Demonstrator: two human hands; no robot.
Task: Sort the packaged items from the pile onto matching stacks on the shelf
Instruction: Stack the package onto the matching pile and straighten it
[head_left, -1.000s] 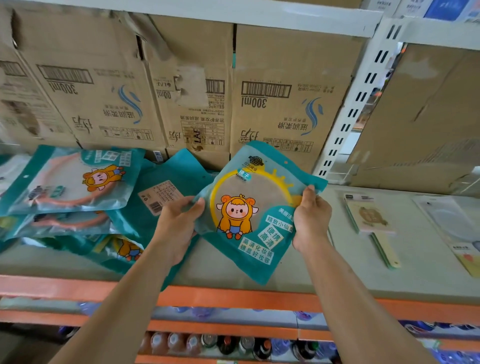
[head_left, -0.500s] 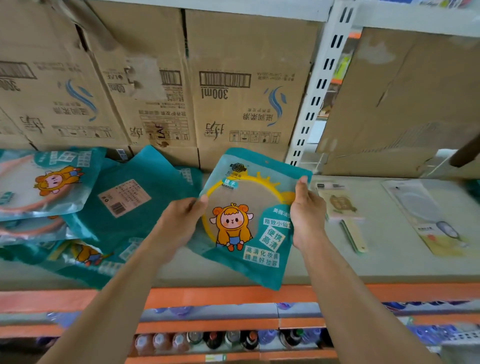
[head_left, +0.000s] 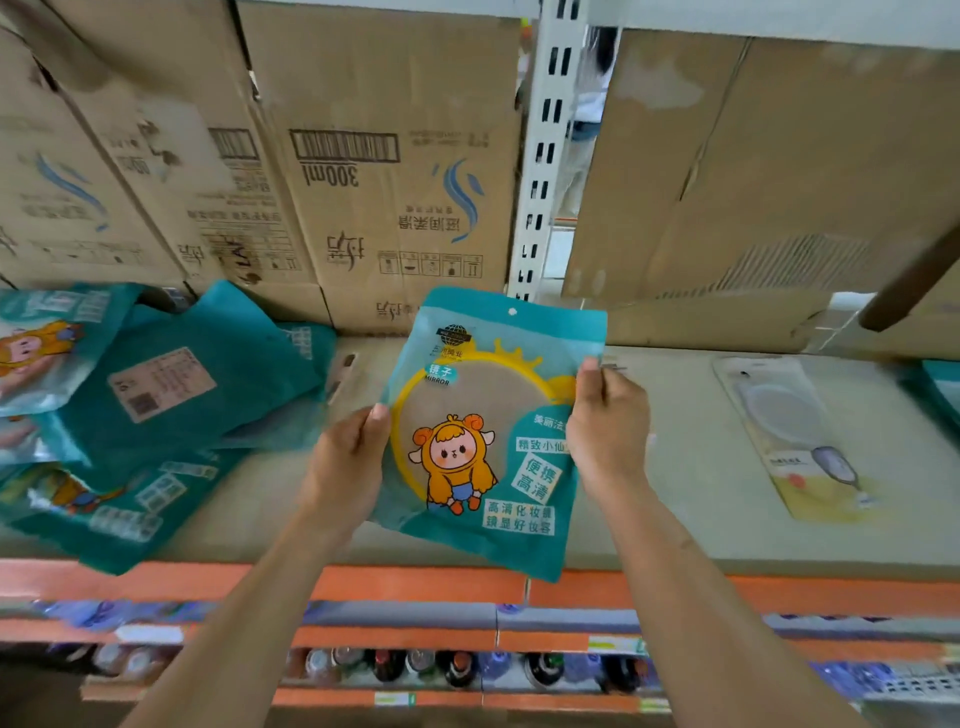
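- Cardboard cartons are stacked along the back of the shelf, across the upper half of the frame, and a white slotted upright is seen between them.
- At the centre of the frame a teal mirror packet is held over the front of the shelf, printed face toward the camera.
- Its left edge is pinched by the left hand and its right edge by the right hand. The thumbs are laid on the front, and the other fingers are hidden behind the packet.
- Whether the packet touches the shelf cannot be told.
- Compared with a second ago, the packet has been brought away from the pile at the left of the frame, so bare shelf now shows between them. Its tilt has also been straightened to nearly upright.
- The packet is therefore judged to be lifted clear of the pile and on its way to a stack, but not yet placed.
- A slim pack seen beside the right hand earlier is now covered by that hand.
- A pale flat pack is seen lying at the right of the frame, well apart from the packet.
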